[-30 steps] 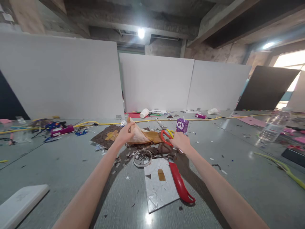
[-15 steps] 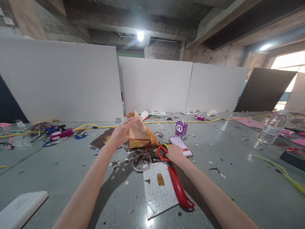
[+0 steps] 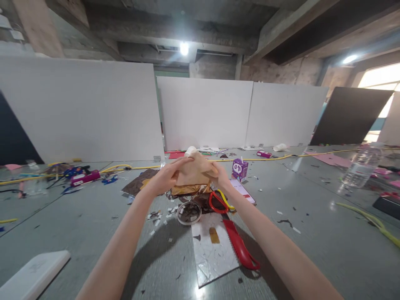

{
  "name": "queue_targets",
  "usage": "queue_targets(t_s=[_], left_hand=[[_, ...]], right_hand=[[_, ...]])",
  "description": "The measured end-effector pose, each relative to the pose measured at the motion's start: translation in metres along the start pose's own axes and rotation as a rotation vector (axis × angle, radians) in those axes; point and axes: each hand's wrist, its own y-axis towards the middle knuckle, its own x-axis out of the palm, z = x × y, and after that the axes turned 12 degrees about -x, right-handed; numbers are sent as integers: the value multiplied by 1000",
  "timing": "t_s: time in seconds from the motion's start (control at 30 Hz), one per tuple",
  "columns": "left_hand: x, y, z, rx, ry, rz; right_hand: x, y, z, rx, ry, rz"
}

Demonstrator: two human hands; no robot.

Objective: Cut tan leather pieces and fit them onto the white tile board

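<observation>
My left hand [image 3: 165, 176] grips the left side of a tan, paper-like folded piece [image 3: 192, 171], and my right hand [image 3: 221, 177] is closed on its right edge. Under it shows a crumpled orange-brown layer [image 3: 187, 190]. Scissors [image 3: 218, 204] with red and yellow handles lie just below my right hand. A ring-shaped tape roll [image 3: 189, 213] with dark scraps inside sits nearer to me. A whitish square board [image 3: 212, 258] lies in front of it, with a red-handled toothed cutter [image 3: 240, 248] along its right edge.
Behind my right wrist are a phone [image 3: 243, 191] and a purple drink carton [image 3: 239, 170]. A clear plastic bottle [image 3: 362, 166] stands at right. A white flat box [image 3: 34, 273] lies at front left. Brown sheet material [image 3: 137, 182], paper scraps and a yellow cord [image 3: 281, 157] lie about.
My right hand has let go of the scissors, which now lie on the surface, and has moved up and left onto the tan piece. My left hand has stayed at the tan piece.
</observation>
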Motion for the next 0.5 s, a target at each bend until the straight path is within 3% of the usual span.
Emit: queue_targets(t_s=[0.2, 0.4, 0.5], left_hand=[[0, 0, -18, -92, -92, -6], [15, 2, -37, -305, -136, -36], [21, 2, -47, -314, -60, -31]], right_hand=[[-26, -1, 1, 24, 18, 40], [-41, -16, 2, -10, -58, -56], [-44, -19, 0, -23, -90, -164]])
